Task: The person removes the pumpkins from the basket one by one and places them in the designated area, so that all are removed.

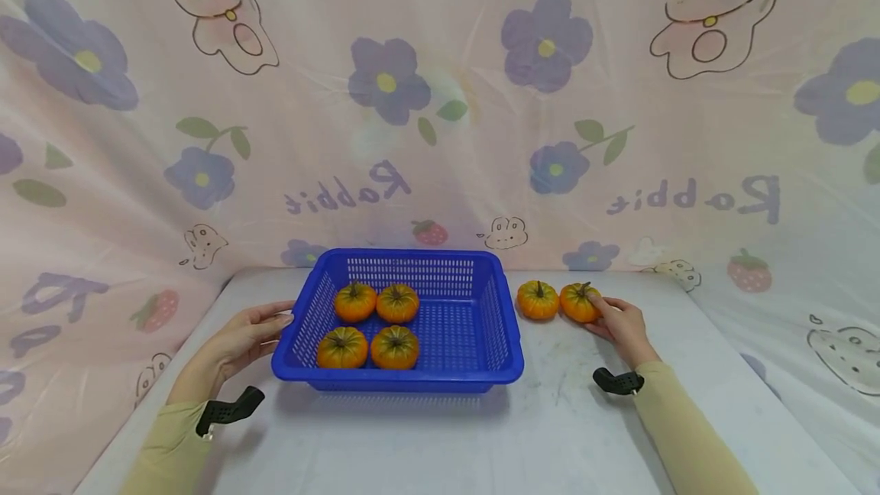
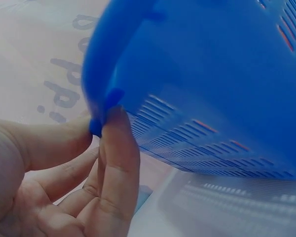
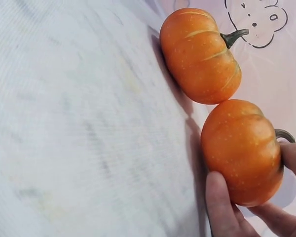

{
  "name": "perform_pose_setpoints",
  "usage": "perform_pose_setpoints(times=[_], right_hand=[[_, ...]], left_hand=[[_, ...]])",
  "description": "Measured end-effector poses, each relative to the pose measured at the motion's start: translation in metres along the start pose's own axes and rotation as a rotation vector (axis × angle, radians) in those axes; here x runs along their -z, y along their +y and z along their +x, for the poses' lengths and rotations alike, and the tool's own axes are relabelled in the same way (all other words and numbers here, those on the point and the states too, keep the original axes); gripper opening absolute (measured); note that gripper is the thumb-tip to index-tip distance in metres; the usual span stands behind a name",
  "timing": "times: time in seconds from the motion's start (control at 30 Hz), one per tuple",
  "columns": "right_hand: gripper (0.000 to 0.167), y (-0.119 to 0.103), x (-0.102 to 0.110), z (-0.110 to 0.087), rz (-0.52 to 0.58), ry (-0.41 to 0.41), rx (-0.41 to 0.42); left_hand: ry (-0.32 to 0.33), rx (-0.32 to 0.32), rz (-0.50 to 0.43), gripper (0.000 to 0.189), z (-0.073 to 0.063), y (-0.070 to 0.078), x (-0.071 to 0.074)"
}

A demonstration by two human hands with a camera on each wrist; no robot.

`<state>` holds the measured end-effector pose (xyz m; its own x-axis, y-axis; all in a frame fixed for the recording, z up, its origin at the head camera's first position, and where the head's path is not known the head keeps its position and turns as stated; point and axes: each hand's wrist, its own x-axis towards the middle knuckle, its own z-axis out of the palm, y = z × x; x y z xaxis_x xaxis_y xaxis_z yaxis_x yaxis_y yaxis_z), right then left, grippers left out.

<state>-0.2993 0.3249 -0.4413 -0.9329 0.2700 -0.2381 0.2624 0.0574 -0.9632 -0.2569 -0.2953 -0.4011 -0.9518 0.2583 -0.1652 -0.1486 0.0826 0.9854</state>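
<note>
A blue plastic basket (image 1: 450,336) with slotted walls stands left of the table's middle. At its left rim, my left hand (image 1: 237,344) pinches the edge between thumb and fingers (image 2: 119,170). Inside the basket, several small orange pumpkins (image 1: 354,302) sit toward the left in two rows. Right of the basket, my right hand (image 1: 624,328) grips a small orange pumpkin (image 3: 241,153) with a dark curved stem, thumb and fingers around its near right side. A second loose pumpkin (image 3: 200,57) stands just left of the gripped one, their sides meeting in the right wrist view.
Under everything lies a pale table (image 1: 412,453) with faint marks. Behind it hangs a pink curtain (image 1: 467,151) printed with rabbits and flowers, reaching down to the back edge. Black camera mounts (image 1: 230,409) sit on both wrists.
</note>
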Motion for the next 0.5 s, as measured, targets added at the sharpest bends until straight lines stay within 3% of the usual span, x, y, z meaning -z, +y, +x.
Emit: perform_pose_setpoints(times=[0.23, 0.5], right_hand=[[0.077, 0.0004, 0.0013, 0.0007, -0.014, 0.008, 0.009], [0.077, -0.0010, 0.0074, -0.0046, -0.061, -0.007, -0.004]], left_hand=[[-0.030, -0.011, -0.024, 0.063, 0.0005, -0.0004, 0.0003], [-0.003, 0.006, -0.007, 0.065, 0.0000, 0.0009, 0.0010]])
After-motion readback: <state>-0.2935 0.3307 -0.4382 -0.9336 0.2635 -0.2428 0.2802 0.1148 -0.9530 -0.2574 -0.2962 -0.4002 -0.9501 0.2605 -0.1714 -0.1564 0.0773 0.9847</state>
